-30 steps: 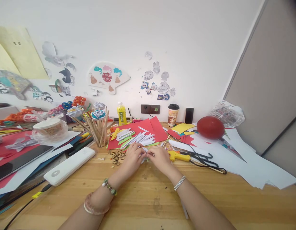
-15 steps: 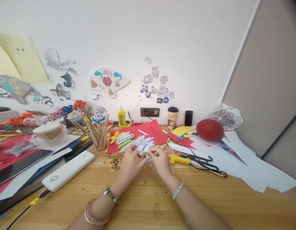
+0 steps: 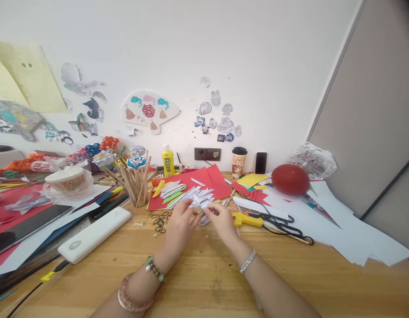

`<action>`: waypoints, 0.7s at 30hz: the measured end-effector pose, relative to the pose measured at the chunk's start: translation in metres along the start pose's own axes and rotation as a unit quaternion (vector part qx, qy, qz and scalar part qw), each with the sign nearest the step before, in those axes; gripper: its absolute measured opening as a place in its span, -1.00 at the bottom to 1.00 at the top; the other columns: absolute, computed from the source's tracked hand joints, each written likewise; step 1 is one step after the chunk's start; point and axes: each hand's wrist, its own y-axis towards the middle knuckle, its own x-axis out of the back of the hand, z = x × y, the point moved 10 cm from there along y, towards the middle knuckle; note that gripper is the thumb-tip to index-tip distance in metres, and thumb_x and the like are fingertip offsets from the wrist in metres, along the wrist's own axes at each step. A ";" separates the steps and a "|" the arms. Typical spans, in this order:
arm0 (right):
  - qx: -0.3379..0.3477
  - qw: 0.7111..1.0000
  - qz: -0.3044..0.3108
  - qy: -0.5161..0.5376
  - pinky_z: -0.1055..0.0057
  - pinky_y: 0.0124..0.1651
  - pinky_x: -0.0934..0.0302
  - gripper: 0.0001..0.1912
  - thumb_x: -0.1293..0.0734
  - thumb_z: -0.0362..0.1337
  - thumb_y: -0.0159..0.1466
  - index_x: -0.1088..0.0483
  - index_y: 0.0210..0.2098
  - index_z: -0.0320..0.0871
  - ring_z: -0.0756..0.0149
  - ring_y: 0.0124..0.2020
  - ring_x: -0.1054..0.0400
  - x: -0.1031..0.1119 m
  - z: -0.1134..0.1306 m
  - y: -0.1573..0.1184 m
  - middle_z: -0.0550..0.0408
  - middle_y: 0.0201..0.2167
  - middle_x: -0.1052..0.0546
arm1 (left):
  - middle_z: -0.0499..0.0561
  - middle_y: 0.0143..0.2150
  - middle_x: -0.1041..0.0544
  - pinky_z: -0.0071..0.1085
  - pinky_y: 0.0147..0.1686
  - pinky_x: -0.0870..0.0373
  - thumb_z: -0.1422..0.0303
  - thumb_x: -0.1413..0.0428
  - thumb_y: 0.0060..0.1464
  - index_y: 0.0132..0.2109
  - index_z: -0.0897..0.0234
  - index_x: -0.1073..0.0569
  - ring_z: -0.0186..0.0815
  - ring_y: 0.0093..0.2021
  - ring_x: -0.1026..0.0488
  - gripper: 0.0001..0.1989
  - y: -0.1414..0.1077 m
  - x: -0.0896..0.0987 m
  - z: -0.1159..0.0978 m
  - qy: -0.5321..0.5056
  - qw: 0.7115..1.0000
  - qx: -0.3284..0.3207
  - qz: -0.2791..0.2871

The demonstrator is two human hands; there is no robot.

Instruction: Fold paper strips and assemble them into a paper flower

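Close together at the middle of the wooden table, my left hand (image 3: 181, 221) and my right hand (image 3: 221, 220) both pinch a small folded paper piece (image 3: 198, 211) between their fingertips. The piece looks white with a bit of green; its details are too small to tell. Just behind the fingers lies a pile of folded white paper strips (image 3: 194, 194), spread over red paper sheets (image 3: 218, 177). Green strips (image 3: 174, 197) and yellow strips (image 3: 159, 188) lie left of the pile. Several rubber bands (image 3: 160, 222) rest beside my left hand.
A yellow glue gun (image 3: 247, 220) and black-handled scissors (image 3: 283, 225) lie right of my hands. On the left stand a bundle of sticks (image 3: 136, 187) and a white power bank (image 3: 94, 234). Behind are a yellow bottle (image 3: 167, 161), a cup (image 3: 238, 162) and a red balloon (image 3: 290, 179).
The fingers of my left hand have drawn in around the paper piece, and its thumb has moved up towards my right fingertips. The camera view has shifted very slightly.
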 end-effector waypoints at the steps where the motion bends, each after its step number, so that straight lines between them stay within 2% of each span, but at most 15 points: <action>1: 0.012 1.000 -0.004 -0.009 0.44 -0.39 -0.19 -0.85 -0.27 -0.24 0.13 -0.45 -0.46 -0.14 0.33 -0.46 -0.32 0.001 0.003 0.000 0.12 -0.49 -0.49 | 0.15 -0.07 -0.36 -0.16 -0.12 -0.37 0.36 -0.03 0.09 -0.38 0.28 -0.42 -0.11 -0.04 -0.34 -0.87 0.000 -0.001 -0.003 -0.001 1.000 -0.015 0.006; 5: 0.057 0.996 -0.020 -0.070 0.43 -0.32 -0.16 -0.89 -0.31 -0.28 0.11 -0.45 -0.49 -0.12 0.32 -0.37 -0.30 0.005 0.015 0.000 0.11 -0.45 -0.42 | 0.19 -0.02 -0.35 -0.16 -0.08 -0.35 0.43 0.04 0.12 -0.40 0.30 -0.41 -0.13 -0.02 -0.33 -0.82 0.002 -0.007 -0.009 -0.016 0.998 -0.042 0.044; 13: 0.077 0.988 -0.050 -0.123 0.35 -0.18 -0.14 -0.95 -0.33 -0.34 0.09 -0.42 -0.50 -0.15 0.27 -0.26 -0.24 0.011 0.014 0.002 0.08 -0.39 -0.34 | 0.14 -0.12 -0.39 -0.30 -0.13 -0.37 0.49 0.10 0.15 -0.33 0.28 -0.38 -0.25 -0.11 -0.36 -0.82 0.002 -0.013 -0.011 -0.086 0.993 -0.034 0.080; 21: 0.109 0.984 -0.070 -0.122 0.27 -0.09 -0.11 -0.97 -0.36 -0.33 0.08 -0.44 -0.49 -0.13 0.22 -0.19 -0.20 0.010 0.024 -0.002 0.05 -0.32 -0.35 | 0.08 -0.23 -0.40 -0.29 -0.17 -0.37 0.46 0.08 0.15 -0.31 0.26 -0.38 -0.26 -0.18 -0.38 -0.85 0.003 -0.004 -0.006 -0.091 0.995 -0.006 0.032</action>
